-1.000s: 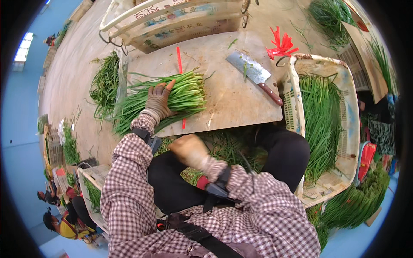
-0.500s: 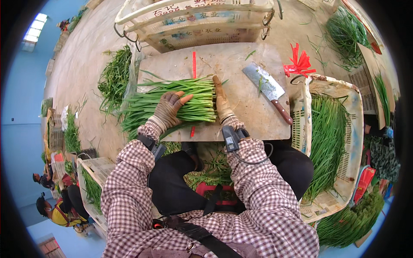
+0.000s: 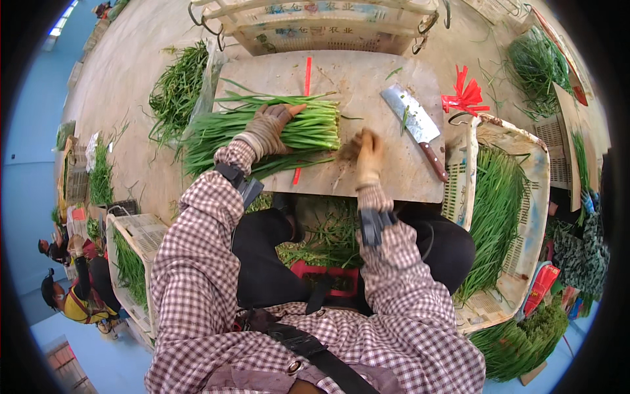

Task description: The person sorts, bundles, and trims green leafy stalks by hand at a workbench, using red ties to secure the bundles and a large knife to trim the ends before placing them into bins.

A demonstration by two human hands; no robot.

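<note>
Bundle of green stalks [image 3: 262,128] lay sideways on the board [image 3: 367,75], pale butts toward the right, leafy ends trailing past the left edge. Red strip [image 3: 308,75] ran beneath it, both ends showing, untied. Left hand [image 3: 268,128], gloved, was clamped over the top, fingers curved around the stalks. Right hand [image 3: 369,157], also gloved, was just beyond the butts, fingers bent and blurred; from where I stood, couldn't tell if it held anything or touched the bundle.

Risks, quickly. Some stalks fanned out along the near side, outside the left hand's grip; a careless shove could have spread them further and left the bundle ragged. Easing the left hand too soon would probably have let the round pile slump, since nothing bound it. Strip was only pinned by the bundle's weight, so dragging the stalks sideways might have pulled it askew.

Cleaver [image 3: 418,125] lay bare right of the right hand, handle end at the board's right edge. Swinging that forearm outward could have nicked the glove or tipped the knife toward the person's right knee [image 3: 453,253] or the crate [image 3: 471,171] of greens alongside.
</note>
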